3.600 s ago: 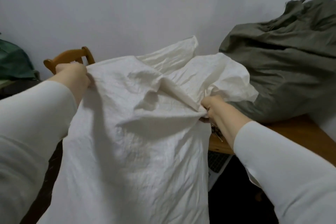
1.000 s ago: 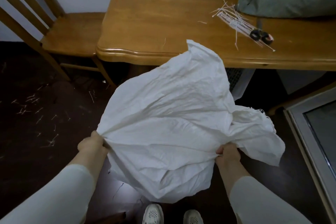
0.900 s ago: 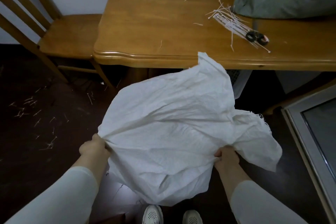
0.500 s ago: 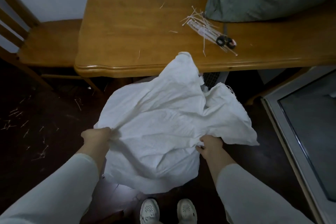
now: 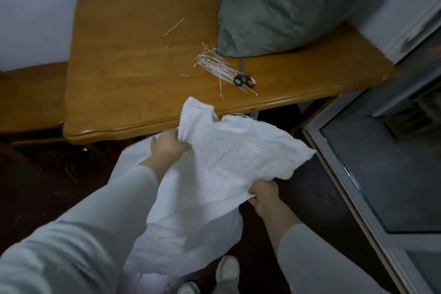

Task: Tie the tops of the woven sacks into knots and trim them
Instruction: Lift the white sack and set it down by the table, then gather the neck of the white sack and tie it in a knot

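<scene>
While both hands gripped it, the white woven sack was held up in front of the worktop, with the upper part bunched and the rest dropping toward the floor.

Left hand: fingers curled into a fold at the sack's 10 o'clock, just below the worktop's front edge.

Right hand: pinched the fabric edge at the sack's 4 o'clock, fingertips hidden under cloth.

One sack corner stuck up at 12 o'clock and overlapped the worktop edge in view. Couldn't tell if it touched.

On the worktop, 1 o'clock from the sack, scissors with black handle loops lay on a loose heap of pale strips. A few stray strips lay at 11 o'clock.

A grey-green sack sat on the worktop's far right, its lower edge just beside the heap.

A wooden chair seat was at 9 o'clock, right beside the worktop. White shoes were at 6 o'clock, below the sack's hem. A glass-panelled door was at 3 o'clock. More strips were scattered on the dark floor at 8 o'clock.
</scene>
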Demonstrator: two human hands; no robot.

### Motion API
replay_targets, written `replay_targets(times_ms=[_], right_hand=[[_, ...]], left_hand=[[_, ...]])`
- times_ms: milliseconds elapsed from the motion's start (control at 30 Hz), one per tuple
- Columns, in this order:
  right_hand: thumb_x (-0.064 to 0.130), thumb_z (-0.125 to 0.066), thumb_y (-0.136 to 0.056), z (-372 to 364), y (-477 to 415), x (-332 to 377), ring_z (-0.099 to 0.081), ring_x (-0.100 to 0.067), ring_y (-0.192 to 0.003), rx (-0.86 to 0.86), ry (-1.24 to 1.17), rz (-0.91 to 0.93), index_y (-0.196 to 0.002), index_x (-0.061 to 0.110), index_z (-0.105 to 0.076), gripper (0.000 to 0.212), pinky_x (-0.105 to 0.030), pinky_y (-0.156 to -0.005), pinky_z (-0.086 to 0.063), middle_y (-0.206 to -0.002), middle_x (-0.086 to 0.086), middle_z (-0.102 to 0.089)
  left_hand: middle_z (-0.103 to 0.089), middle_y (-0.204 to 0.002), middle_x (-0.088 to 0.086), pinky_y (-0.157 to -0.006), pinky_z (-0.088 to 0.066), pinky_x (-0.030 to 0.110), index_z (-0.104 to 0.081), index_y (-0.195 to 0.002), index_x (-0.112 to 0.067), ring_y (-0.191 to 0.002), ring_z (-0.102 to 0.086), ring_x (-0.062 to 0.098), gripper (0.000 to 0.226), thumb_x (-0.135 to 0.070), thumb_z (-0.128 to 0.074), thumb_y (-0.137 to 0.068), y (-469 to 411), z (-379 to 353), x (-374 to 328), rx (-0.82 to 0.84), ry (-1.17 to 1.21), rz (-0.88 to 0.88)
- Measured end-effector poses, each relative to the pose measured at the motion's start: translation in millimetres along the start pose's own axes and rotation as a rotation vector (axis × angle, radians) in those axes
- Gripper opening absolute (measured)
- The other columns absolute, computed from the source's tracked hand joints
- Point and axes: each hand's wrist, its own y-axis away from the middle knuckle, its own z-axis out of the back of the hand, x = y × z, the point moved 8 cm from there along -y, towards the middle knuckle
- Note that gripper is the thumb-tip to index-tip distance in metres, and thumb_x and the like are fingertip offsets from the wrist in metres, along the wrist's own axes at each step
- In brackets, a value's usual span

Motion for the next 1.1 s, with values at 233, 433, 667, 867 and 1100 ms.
replay_targets(times_ms=[233,433,667,867,1100], right_hand=[[-0.005,-0.044,-0.081,33,-8,89,-0.052,-0.023,-0.067,-0.279,-0.085,0.212,-0.077,0.003,-0.057,0.016,-0.027,-0.053,-0.043,-0.080,-0.009,-0.056],[0.003,-0.047,-0.082,-36,59,208,-0.045,-0.027,-0.124,-0.206,0.383,1.006,-0.123,0.009,-0.056,0.042,-0.035,-0.103,-0.037,-0.129,-0.010,-0.054],[0.010,-0.048,-0.080,-185,142,191,-0.030,-0.019,-0.137,0.450,1.285,1.238,-0.134,0.032,-0.044,0.058,-0.045,-0.118,0.007,-0.138,0.001,-0.049],[0.033,-0.040,-0.092,-196,141,163,-0.041,-0.012,-0.056,0.606,1.041,0.659,-0.065,0.019,-0.054,0.034,-0.028,-0.055,-0.031,-0.064,0.003,-0.050],[0.009,-0.064,-0.082,-229,138,163,-0.037,-0.024,-0.135,0.406,1.414,0.941,-0.147,0.029,-0.026,0.078,-0.034,-0.105,-0.040,-0.154,-0.001,-0.024]], left_hand=[[-0.064,-0.090,0.006,-0.083,-0.052,0.041,-0.062,-0.090,-0.011,-0.093,-0.062,0.031,0.011,-0.011,-0.068,-0.081,23,60,5,-0.119,0.446,0.087],[-0.063,-0.084,0.002,-0.067,-0.051,0.033,-0.062,-0.100,-0.006,-0.086,-0.062,0.028,0.030,0.009,-0.069,-0.075,52,115,15,-0.113,0.571,0.100],[-0.072,-0.087,0.004,-0.069,-0.056,0.031,-0.072,-0.086,-0.015,-0.081,-0.069,0.022,0.025,-0.002,-0.081,-0.068,57,144,17,-0.001,0.646,0.016],[-0.067,-0.084,0.008,-0.072,-0.051,0.030,-0.068,-0.092,0.002,-0.083,-0.063,0.024,0.025,0.012,-0.073,-0.069,38,167,35,0.023,0.574,-0.022],[-0.066,-0.089,0.010,-0.082,-0.051,0.034,-0.070,-0.085,-0.007,-0.087,-0.061,0.022,0.032,0.021,-0.065,-0.070,32,166,36,0.261,0.581,-0.147]])
